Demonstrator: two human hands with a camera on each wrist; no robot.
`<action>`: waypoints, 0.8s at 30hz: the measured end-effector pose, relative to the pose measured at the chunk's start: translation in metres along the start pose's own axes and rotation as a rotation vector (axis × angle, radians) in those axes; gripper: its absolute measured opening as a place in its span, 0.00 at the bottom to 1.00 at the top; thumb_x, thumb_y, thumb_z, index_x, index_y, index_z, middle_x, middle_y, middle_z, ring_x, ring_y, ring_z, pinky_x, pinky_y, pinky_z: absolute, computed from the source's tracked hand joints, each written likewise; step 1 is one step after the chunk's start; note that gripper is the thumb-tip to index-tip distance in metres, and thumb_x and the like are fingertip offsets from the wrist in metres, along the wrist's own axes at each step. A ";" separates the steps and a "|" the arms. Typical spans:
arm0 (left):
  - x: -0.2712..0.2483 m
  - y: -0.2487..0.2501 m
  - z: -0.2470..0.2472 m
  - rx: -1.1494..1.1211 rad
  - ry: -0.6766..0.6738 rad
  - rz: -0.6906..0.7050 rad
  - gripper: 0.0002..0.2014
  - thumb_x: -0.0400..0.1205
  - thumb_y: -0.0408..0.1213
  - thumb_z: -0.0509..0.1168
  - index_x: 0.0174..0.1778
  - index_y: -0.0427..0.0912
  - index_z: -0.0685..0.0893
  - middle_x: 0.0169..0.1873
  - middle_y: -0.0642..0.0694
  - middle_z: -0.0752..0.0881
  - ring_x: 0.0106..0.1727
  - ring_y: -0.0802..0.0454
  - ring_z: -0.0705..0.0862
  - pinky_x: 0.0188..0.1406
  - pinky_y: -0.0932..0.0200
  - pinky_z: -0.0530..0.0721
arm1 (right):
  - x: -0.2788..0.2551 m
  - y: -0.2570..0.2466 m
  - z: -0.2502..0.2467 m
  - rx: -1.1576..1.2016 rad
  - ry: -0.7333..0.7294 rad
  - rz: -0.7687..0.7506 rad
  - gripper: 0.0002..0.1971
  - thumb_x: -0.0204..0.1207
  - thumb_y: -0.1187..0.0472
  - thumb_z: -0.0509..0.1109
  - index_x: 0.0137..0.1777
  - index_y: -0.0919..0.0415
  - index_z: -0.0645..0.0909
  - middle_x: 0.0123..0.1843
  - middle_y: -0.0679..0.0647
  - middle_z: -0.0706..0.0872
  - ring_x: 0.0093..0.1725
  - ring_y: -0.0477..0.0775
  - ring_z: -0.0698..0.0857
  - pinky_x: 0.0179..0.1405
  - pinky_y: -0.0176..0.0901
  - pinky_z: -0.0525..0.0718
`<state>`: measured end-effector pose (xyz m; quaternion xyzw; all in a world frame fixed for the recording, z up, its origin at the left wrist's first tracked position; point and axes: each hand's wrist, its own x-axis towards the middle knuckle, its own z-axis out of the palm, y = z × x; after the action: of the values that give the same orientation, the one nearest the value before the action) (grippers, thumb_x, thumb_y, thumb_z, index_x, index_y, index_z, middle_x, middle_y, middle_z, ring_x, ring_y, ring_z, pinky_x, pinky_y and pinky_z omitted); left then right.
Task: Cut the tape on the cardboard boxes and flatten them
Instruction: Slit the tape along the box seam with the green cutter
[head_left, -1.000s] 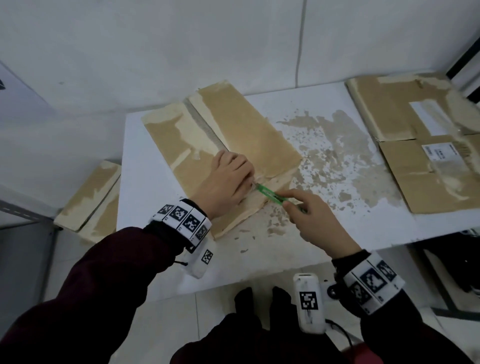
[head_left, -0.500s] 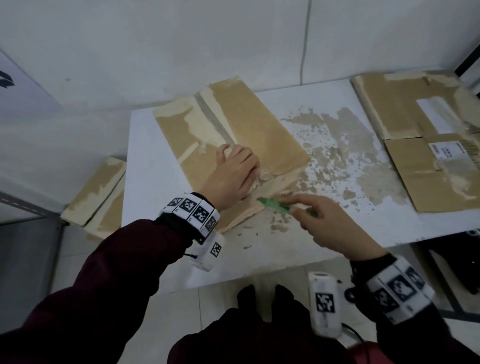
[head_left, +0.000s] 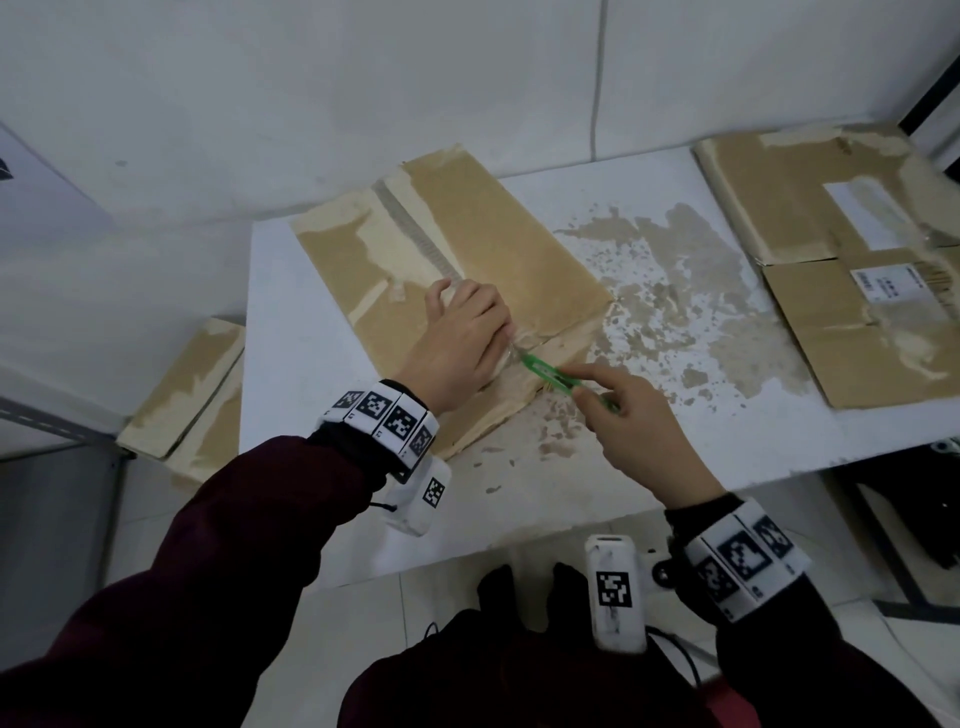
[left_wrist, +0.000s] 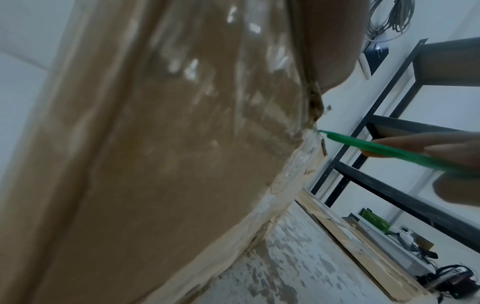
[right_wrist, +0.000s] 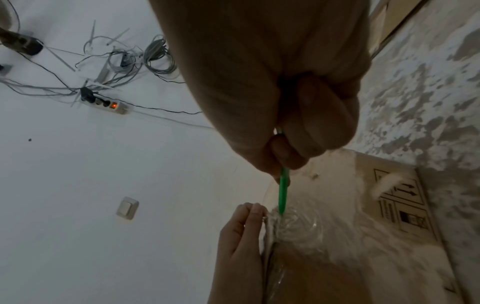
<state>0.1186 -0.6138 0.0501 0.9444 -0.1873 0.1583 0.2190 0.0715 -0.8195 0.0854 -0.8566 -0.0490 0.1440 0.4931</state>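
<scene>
Flattened cardboard box (head_left: 467, 249) lying aslant across the left half of the white desk (head_left: 291, 364), one end near the back edge, the other toward the front. Left hand (head_left: 460, 340) laid on the box, fingers bent over wrinkled clear tape (right_wrist: 293, 222) at the fold. Right hand (head_left: 636, 436) pinching a green cutter (head_left: 550, 375) between thumb and fingers, tip touching the tape just beside the left fingertips (right_wrist: 255, 207). Brown torn-paper residue (head_left: 670, 291) spread over the desk's middle. More flattened cardboard (head_left: 841, 249) at the right edge; further pieces (head_left: 182, 395) on the floor left of the desk.
</scene>
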 end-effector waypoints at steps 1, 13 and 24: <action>0.000 0.000 0.000 -0.002 0.005 -0.002 0.13 0.87 0.40 0.51 0.42 0.42 0.77 0.42 0.50 0.75 0.52 0.51 0.72 0.71 0.46 0.52 | 0.000 0.000 0.001 0.014 0.001 0.010 0.12 0.84 0.59 0.60 0.62 0.50 0.82 0.21 0.42 0.74 0.18 0.43 0.68 0.22 0.35 0.65; -0.001 -0.002 0.001 0.002 0.065 0.019 0.12 0.87 0.37 0.54 0.40 0.41 0.79 0.42 0.49 0.77 0.51 0.51 0.73 0.68 0.50 0.53 | 0.008 -0.006 -0.006 0.249 -0.116 0.131 0.12 0.85 0.62 0.59 0.62 0.56 0.82 0.23 0.51 0.66 0.16 0.42 0.59 0.16 0.35 0.59; 0.003 -0.003 0.004 0.014 0.080 -0.016 0.14 0.87 0.39 0.51 0.41 0.42 0.79 0.43 0.49 0.78 0.51 0.49 0.75 0.68 0.48 0.55 | -0.002 0.000 -0.011 0.187 -0.009 0.071 0.12 0.84 0.57 0.60 0.60 0.46 0.83 0.22 0.44 0.70 0.19 0.43 0.63 0.17 0.36 0.64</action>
<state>0.1233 -0.6141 0.0471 0.9403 -0.1696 0.1956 0.2209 0.0725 -0.8289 0.0909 -0.8073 -0.0072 0.1694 0.5653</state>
